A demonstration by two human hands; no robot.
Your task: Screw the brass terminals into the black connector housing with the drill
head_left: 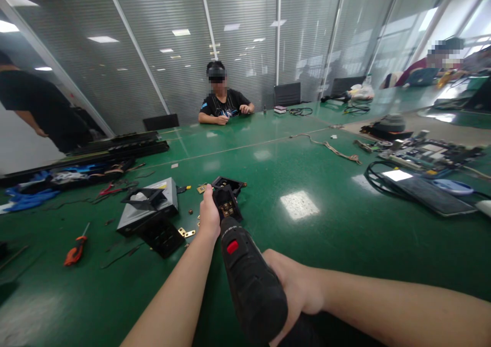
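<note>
R hand (293, 280), lwr ctr of frame: closed round grip of black power drill (253, 280), red switch on top; drill nose points up-frame at the black housing (221, 198). Bit hidden behind drill body; contact w/ housing can't be confirmed. L hand (209, 215), ctr of frame: holding housing at its left edge, thumb uppermost, other fingers largely out of sight. Housing sits at frame ctr, brass pcs visible inside. 2nd black part (241, 185) directly behind it.

Left of ctr: silver box (129, 216) w/ black frame (153, 200) on top; ribbed black part (163, 234) tilted against its near side. Loose brass plates (189, 233) btwn that part and L forearm. Orange-handled screwdriver (75, 251) at lwr left, on green table (345, 250). Red-handled pliers (109, 189) and blue gloves (32, 198), mid left.

Mid right: circuit boards (429, 153), black cable (370, 176), dark flat slab (433, 191). Upr ctr: co-worker (226, 104) seated at far edge, forearms on table.
</note>
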